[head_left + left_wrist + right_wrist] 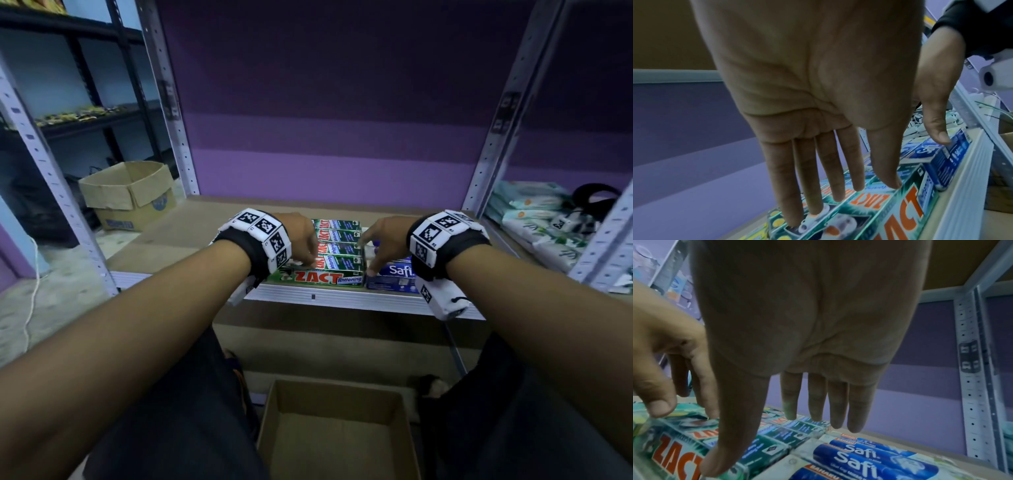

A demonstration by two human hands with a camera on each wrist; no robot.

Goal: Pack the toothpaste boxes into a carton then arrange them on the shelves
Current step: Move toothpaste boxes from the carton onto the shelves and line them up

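Several green ZACT toothpaste boxes [337,253] lie side by side in a row on the shelf [342,301]. Blue Safi boxes [394,274] lie just to their right. My left hand [305,250] hovers over the left ends of the ZACT boxes [900,209], its straight fingertips [793,222] touching them. My right hand [371,253] is at the seam between the two brands, fingers straight; its thumb [715,465] touches the right end of the front ZACT box [674,456] beside the Safi boxes [869,459]. Neither hand holds a box. An open brown carton [329,442] stands on the floor below.
A second open carton [130,198] sits on the floor to the left. Perforated metal uprights [493,144] frame the shelf. White and green soft packs [534,226] fill the neighbouring shelf on the right. A purple wall backs the shelf, and bare board lies behind the boxes.
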